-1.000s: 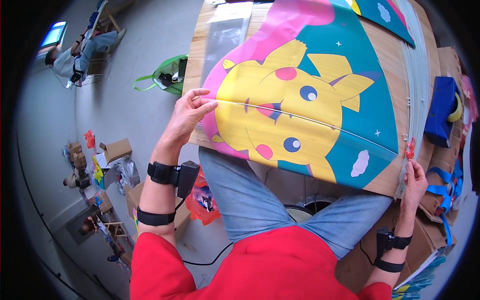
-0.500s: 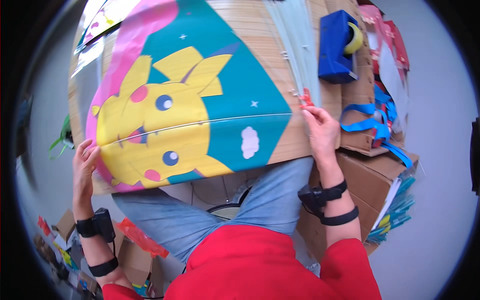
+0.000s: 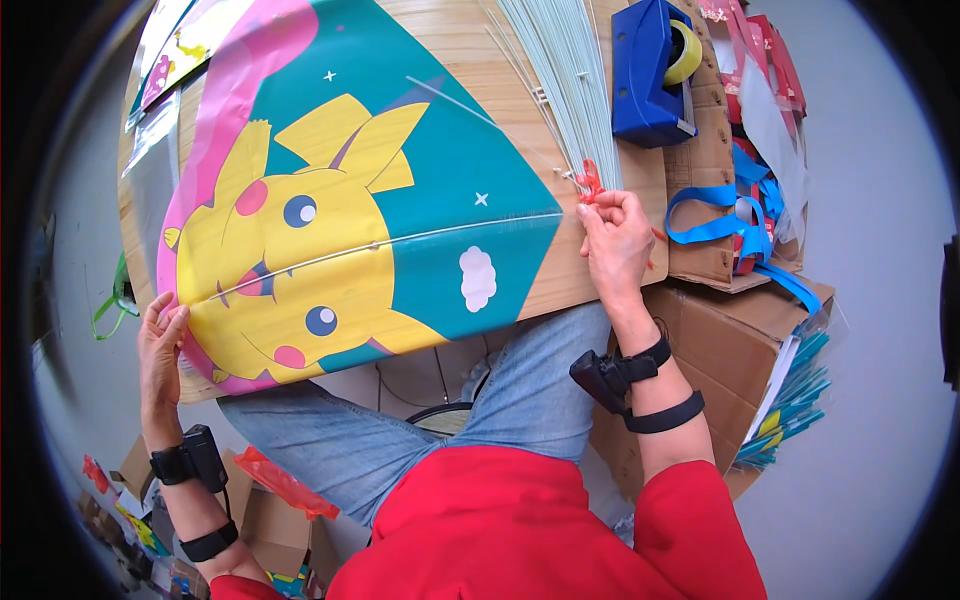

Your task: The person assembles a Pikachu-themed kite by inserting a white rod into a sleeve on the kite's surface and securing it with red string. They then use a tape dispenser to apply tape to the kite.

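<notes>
A kite sheet [image 3: 450, 270] in teal and pink, with a big yellow cartoon figure, lies across the table before me. A thin white rod [image 3: 430, 236] runs along its middle, from the left edge to the pointed right corner. My left hand [image 3: 162, 335] pinches at the sheet's left edge, by that end of the rod. Just off the right corner is my right hand [image 3: 618, 245], thumb and fingers pressed together; what they hold, if anything, is hidden. Beyond its fingertips, a red tie [image 3: 590, 182] binds a bundle of thin pale rods [image 3: 565, 90].
A blue tape dispenser [image 3: 640, 85] stands right of the rods. Cardboard boxes [image 3: 720, 340] at the right hold blue straps [image 3: 715, 215] and teal packs [image 3: 790, 400]. Printed sheets [image 3: 180, 50] lie far left. The wooden table [image 3: 575, 275] ends at my lap.
The whole view has shifted, so the table sits a little farther left and up. My right fingers are curled in more. The sheet and left hand keep about the same places.
</notes>
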Demonstrator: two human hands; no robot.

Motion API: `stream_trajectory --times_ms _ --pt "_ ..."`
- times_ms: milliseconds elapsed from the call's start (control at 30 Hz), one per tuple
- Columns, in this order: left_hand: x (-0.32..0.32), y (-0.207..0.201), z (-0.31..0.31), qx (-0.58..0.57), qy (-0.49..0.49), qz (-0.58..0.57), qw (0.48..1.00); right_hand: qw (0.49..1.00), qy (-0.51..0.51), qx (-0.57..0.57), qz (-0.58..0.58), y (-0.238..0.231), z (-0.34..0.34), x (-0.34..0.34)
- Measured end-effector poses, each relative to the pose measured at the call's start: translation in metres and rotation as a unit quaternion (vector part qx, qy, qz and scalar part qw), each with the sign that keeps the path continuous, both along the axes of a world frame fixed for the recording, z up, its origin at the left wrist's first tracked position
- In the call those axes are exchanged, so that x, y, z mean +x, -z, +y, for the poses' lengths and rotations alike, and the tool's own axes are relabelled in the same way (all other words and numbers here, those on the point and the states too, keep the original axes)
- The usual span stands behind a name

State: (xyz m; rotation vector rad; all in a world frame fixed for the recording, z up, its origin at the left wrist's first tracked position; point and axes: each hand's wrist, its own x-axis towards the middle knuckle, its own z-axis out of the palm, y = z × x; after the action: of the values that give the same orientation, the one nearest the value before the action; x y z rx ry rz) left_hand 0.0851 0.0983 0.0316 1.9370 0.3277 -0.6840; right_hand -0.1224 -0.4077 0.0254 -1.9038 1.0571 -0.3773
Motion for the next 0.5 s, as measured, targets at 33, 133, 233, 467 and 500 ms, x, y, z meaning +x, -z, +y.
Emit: stream_trajectory --times_ms 33,133,233,467,500 --pt "0.000 0.002 0.000 -0.005 -0.001 0.003 1.000 1.000 0.003 -0.002 0.007 0.000 0.000 0.000" --pt "-0.002 0.001 -0.003 -0.009 -0.003 0.016 1.000 1.000 0.007 -0.002 0.017 0.000 0.000 0.001" --pt "-0.002 0.001 -0.007 -0.021 -0.007 0.021 1.000 1.000 0.012 -0.004 0.016 0.003 -0.003 -0.001" --pt "-0.003 -0.005 -0.009 0.032 0.011 -0.003 0.999 0.998 -0.002 -0.059 0.031 0.016 -0.009 -0.004" --pt "-0.001 -0.004 -0.010 0.042 0.019 0.005 0.999 0.998 -0.009 -0.057 0.003 0.019 -0.011 -0.005"
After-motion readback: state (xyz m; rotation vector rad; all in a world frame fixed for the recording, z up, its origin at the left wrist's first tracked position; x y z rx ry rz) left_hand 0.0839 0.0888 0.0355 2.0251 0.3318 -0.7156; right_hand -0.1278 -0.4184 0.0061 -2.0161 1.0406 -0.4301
